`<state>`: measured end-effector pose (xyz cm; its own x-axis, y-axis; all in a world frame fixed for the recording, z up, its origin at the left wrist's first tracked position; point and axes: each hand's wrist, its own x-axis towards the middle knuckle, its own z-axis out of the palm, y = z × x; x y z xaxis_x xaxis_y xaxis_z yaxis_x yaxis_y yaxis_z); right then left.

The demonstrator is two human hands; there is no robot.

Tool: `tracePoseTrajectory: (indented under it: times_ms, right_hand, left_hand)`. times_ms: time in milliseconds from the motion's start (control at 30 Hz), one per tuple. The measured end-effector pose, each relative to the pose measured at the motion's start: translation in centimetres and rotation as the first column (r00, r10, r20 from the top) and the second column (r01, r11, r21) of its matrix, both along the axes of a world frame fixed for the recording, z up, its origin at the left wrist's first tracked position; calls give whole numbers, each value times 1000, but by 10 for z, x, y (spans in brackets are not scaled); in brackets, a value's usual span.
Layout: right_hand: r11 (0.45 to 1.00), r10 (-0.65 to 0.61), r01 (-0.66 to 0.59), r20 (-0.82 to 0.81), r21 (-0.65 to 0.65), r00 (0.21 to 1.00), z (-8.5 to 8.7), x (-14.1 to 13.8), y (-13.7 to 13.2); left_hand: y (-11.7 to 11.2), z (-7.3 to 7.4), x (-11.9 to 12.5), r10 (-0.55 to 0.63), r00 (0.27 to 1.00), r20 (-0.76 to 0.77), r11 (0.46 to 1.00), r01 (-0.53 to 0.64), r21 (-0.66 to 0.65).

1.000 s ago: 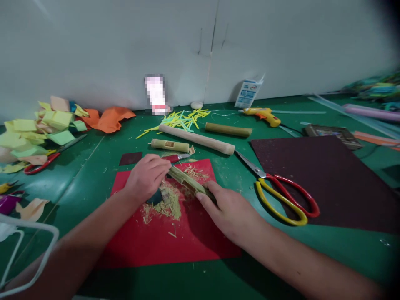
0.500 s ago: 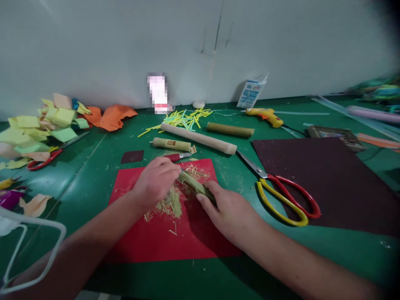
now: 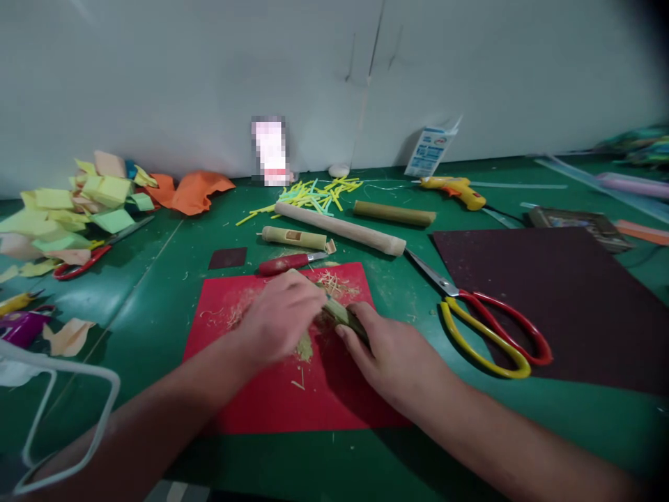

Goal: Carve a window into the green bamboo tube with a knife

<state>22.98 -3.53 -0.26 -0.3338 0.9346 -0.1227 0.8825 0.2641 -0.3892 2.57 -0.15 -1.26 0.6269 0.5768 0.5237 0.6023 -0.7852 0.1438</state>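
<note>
While the right hand (image 3: 400, 354) grips the near end of the bamboo piece (image 3: 341, 312) above the red sheet (image 3: 308, 411), the long axis slants away toward the left hand (image 3: 282, 315). That hand obscures the far end; its grip cannot be determined.

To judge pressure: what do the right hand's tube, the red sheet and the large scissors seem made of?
Tube: probably bamboo, dull green, by its lengthwise streaks. Red sheet: matte, without glare, perhaps card or foam. Large scissors: likely steel blades, by their grey sheen; glossy handles, probably plastic, given their bright colours.
</note>
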Motion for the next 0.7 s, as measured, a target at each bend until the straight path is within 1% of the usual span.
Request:
tracePoseTrajectory:
  times_ms: [100,133,233,267,333,400,500,533,633,667,700]
  right_hand:
    - [1000,-6,6,13,-1,1000,0,0,-2]
    - [1000,-5,4,20,2,1000,1,-1,-2]
    - [1000,4,-5,24,12,1000,1,-2,-2]
    - [1000,3,-4,21,17,1000,1,-2,-1]
    - [1000,-3,2,25,24,1000,1,-2,-1]
    - [1000,2,-3,43,28,999,1,-3,-1]
    - [1000,14,-15,54,22,998,1,-2,-1]
    - [1000,9,-10,49,18,999,1,-2,-1]
    - [1000,-5,4,33,14,999,1,-1,0]
    - [1000,-4,3,34,16,999,1,-1,0]
    - [1000,0,-1,37,20,999,1,-1,0]
  left_hand:
    - [2,-1,-4,64,998,9,996,-64,63]
    - [2,-1,-4,68,997,18,996,-69,55]
    - [1,-2,-2,-11,1000,17,1000,11,-19]
    - [1,-2,-1,-6,1000,18,1000,7,-30]
    - [1,-2,1,45,999,25,999,-45,-10]
    - [0,-2,2,66,997,31,998,-67,2]
    - [0,-2,2,-26,1000,15,1000,26,-17]
    - [1,-3,1,-24,1000,12,1000,25,-16]
    - [4,-4,-3,77,996,34,997,-77,26]
    - [5,-4,-5,87,995,38,996,-88,27]
    - [6,-4,-6,68,997,31,997,-69,18]
